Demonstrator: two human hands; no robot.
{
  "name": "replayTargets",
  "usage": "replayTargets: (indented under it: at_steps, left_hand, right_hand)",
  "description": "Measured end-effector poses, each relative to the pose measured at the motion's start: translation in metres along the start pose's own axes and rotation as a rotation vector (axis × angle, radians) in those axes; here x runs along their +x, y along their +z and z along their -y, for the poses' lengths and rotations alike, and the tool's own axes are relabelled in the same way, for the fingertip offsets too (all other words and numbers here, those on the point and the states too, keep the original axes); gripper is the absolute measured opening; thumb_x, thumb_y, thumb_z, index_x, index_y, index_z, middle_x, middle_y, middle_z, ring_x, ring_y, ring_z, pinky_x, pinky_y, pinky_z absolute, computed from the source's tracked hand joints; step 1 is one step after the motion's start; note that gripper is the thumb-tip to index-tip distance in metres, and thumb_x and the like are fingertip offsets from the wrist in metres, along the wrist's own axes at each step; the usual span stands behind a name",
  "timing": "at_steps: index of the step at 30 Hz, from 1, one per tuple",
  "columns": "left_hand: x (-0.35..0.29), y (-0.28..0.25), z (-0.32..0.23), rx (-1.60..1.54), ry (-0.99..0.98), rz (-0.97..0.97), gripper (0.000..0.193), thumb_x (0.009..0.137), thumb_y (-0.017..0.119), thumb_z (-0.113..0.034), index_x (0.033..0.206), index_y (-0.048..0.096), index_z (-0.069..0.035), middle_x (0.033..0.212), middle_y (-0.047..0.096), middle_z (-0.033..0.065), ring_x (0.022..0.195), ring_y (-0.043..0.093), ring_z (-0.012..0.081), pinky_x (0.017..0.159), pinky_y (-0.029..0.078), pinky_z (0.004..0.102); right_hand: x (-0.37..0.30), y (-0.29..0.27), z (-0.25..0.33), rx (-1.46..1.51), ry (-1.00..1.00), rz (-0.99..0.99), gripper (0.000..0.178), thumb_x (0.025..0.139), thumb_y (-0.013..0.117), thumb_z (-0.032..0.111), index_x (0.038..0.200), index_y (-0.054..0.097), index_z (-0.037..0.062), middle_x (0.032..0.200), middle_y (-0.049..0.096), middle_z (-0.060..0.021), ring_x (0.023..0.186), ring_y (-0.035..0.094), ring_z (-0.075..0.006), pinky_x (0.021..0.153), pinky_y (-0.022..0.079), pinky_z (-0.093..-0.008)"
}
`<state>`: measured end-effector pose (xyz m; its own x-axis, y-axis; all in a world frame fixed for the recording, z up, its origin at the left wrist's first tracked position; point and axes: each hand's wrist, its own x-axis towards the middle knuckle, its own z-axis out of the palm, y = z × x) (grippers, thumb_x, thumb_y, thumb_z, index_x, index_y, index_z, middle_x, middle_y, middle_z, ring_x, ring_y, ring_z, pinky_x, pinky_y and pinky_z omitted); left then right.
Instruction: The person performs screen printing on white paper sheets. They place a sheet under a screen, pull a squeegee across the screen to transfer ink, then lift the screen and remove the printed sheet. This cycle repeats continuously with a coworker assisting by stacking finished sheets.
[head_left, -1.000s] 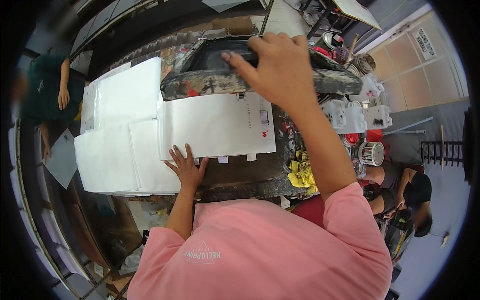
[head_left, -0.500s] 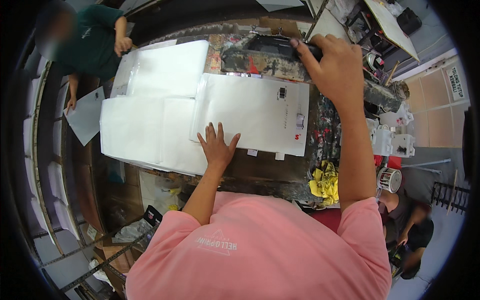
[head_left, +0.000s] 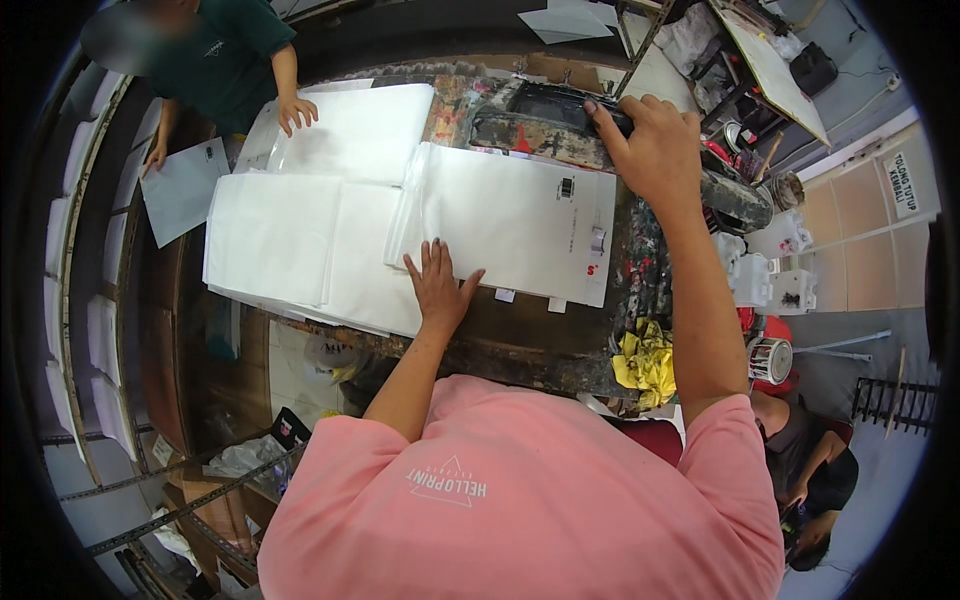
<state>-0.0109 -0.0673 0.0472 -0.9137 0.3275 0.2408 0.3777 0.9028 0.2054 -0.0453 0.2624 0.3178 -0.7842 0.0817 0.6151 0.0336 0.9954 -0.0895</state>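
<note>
My left hand (head_left: 441,292) lies with spread fingers at the near edge of a stack of white sheets (head_left: 510,215). The top sheet bears a small black code, faint text and a red mark at its right side, and its left edge bows up slightly. Beyond the stack stands a paint-stained screen printing frame (head_left: 548,143) with dark ink in it. My right hand (head_left: 655,145) is closed over the frame's dark right-hand part, thumb on the near side; the curled fingers hide what exactly they grip.
More white paper stacks (head_left: 270,235) lie at the left of the stained table (head_left: 560,345). A co-worker's hand (head_left: 297,112) is over the far stack; the other holds a sheet (head_left: 187,190). A crumpled yellow cloth (head_left: 645,362) and a paint can (head_left: 770,360) are at right.
The co-worker's hand has moved right, over the far paper stack. The left edge of the sheets beside my left hand bows up more. Both my hands keep nearly the same pose.
</note>
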Motion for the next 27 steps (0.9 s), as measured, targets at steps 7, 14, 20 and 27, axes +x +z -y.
replayTargets:
  at_steps: [7,14,20,27]
  left_hand:
    - [0.076,-0.038,0.006,-0.338,-0.163,-0.194,0.07,0.091,0.083,-0.041,0.138,0.064,0.007,0.141,0.067,0.022,0.132,0.062,0.0351,0.131,0.01,0.062]
    - [0.083,-0.095,0.112,0.012,-0.373,-0.28,0.073,0.093,0.082,-0.039,0.149,0.058,0.001,0.156,0.054,0.0238,0.147,0.049,0.0386,0.132,0.012,0.0552]
    - [0.018,0.029,-0.043,-0.241,0.595,0.209,0.052,0.102,0.069,-0.028,0.151,0.058,-0.015,0.167,0.043,0.0157,0.159,0.032,0.0378,0.127,0.011,0.0746]
    - [0.003,0.085,-0.089,-0.208,0.452,0.319,0.058,0.11,0.053,-0.041,0.159,0.05,-0.011,0.171,0.034,0.0207,0.162,0.019,0.0472,0.126,0.005,0.0748]
  right_hand:
    - [-0.001,0.0,-0.004,-0.032,-0.002,0.015,0.062,0.098,0.062,0.065,0.09,0.079,0.0057,0.085,0.072,-0.0113,0.088,0.068,-0.0299,0.083,0.039,-0.047]
    - [0.0,0.005,-0.009,-0.007,-0.011,-0.052,0.067,0.097,0.06,0.068,0.09,0.081,0.0051,0.085,0.073,-0.0107,0.086,0.066,-0.0281,0.086,0.039,-0.0477]
    - [0.023,0.007,-0.017,-0.007,0.003,-0.025,0.065,0.096,0.061,0.068,0.096,0.082,0.0058,0.088,0.076,-0.0104,0.088,0.07,-0.0273,0.087,0.04,-0.0475]
    - [0.035,-0.002,-0.017,0.022,0.017,-0.024,0.063,0.094,0.064,0.067,0.095,0.083,0.0064,0.086,0.076,-0.0109,0.085,0.07,-0.027,0.084,0.041,-0.0472]
